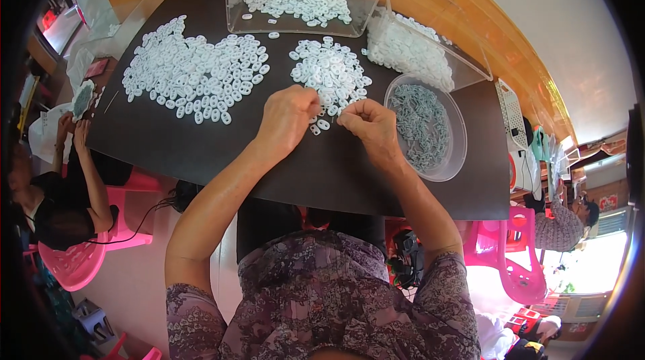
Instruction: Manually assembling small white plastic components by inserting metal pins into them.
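Note:
My left hand (289, 121) is closed in a pinch at the near edge of a heap of small white oval plastic pieces (329, 68), each with two holes. Its fingertips cover most of whatever lies between them. Close by on the right, my right hand (371, 128) also pinches, thumb against forefinger, with something thin and too small to name at the tips. Two loose white pieces (324, 124) rest on the dark table just between the hands. Beside my right hand stands a round clear tub (459, 148) of small grey metal parts that look like screws (421, 125).
A wide spread of the same white pieces (195, 71) covers the table's left part. Behind are a clear bin (295, 27) and a tilted clear container (480, 68), both holding more. A co-worker (60, 202) sits at left. Pink chairs (514, 252) flank the dark table (181, 152).

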Demonstrator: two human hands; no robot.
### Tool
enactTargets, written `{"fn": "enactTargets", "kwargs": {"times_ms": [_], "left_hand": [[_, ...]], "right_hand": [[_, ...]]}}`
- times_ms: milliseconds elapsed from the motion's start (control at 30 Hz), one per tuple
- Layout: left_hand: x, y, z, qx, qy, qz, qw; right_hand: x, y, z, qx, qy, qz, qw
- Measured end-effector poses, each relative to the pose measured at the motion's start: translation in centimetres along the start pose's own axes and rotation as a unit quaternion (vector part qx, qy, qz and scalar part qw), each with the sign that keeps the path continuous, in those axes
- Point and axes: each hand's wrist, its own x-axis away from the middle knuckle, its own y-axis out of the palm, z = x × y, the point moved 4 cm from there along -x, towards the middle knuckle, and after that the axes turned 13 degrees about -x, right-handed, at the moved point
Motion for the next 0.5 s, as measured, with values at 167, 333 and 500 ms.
{"fn": "enactTargets", "kwargs": {"times_ms": [167,333,500], "left_hand": [[1.9,-0.8,-0.4,0.391,-0.291,-0.114,0.866],[3.8,-0.9,1.2,0.475,-0.31,-0.123,0.814],[4.6,-1.1,1.3,0.478,-0.31,-0.149,0.808]], "right_hand": [[1.0,0.8,-0.6,0.002,-0.007,-0.017,1.0],[2.2,2.5,-1.0,0.005,-0.027,-0.062,0.998],[3.4,3.2,-0.9,0.019,-0.046,-0.064,0.997]]}}
